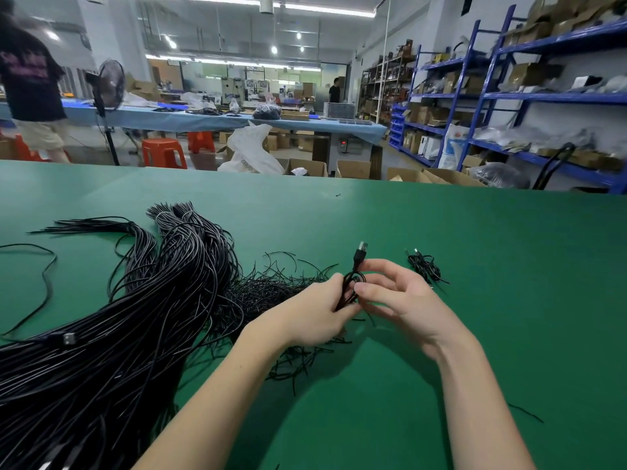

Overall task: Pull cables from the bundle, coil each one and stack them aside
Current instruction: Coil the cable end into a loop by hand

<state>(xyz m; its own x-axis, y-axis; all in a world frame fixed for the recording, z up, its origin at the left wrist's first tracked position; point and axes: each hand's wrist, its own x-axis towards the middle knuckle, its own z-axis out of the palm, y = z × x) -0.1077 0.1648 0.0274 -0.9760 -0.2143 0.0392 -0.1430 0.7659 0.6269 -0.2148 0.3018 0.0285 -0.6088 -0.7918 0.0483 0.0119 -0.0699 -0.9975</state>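
Note:
A big bundle of black cables (142,310) sprawls over the left half of the green table (475,266). My left hand (315,313) and my right hand (397,300) meet at the table's middle, both closed on one small coiled black cable (353,286). Its USB plug (361,251) sticks up above my fingers. A finished coiled cable (425,268) lies on the table just right of my right hand.
A heap of thin black ties (271,290) lies under and left of my left hand. One loose cable (44,283) curls at the far left. Beyond the table's far edge are cardboard boxes (353,169), blue shelving (509,96) and a person (30,79).

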